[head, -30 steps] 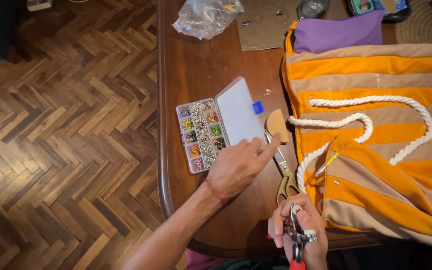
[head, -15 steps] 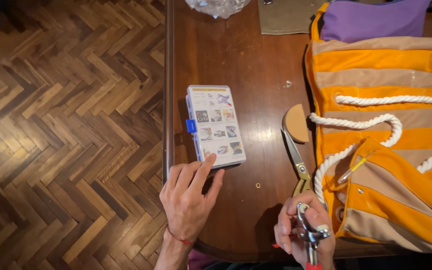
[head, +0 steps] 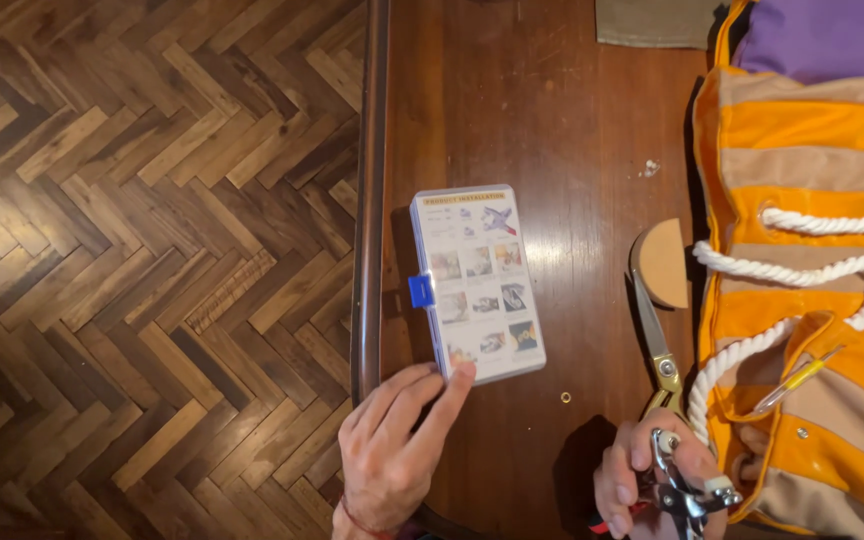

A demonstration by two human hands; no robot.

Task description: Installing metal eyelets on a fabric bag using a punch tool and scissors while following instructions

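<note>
The flat, clear plastic compartment box with a picture sheet on its lid and a blue clasp (head: 477, 283) lies closed on the dark brown wooden table (head: 552, 120), its long side running just beside the table's rounded left edge, clasp facing that edge. The left hand (head: 397, 450) lies open, fingers spread loosely, with the fingertips (head: 464, 373) touching the box's near corner; it grips nothing. Bare tabletop stretches above the box and to its right. A small brass ring (head: 565, 397) lies near the box's near right corner. Further right, gold-handled scissors (head: 655, 335) lie beside a tan half-round leather piece (head: 664, 262), against the orange and beige striped canvas bag with white rope handles (head: 812, 150). The right hand (head: 652, 475) is closed around metal pliers with red handles (head: 680, 485) at the table's near edge.
</note>
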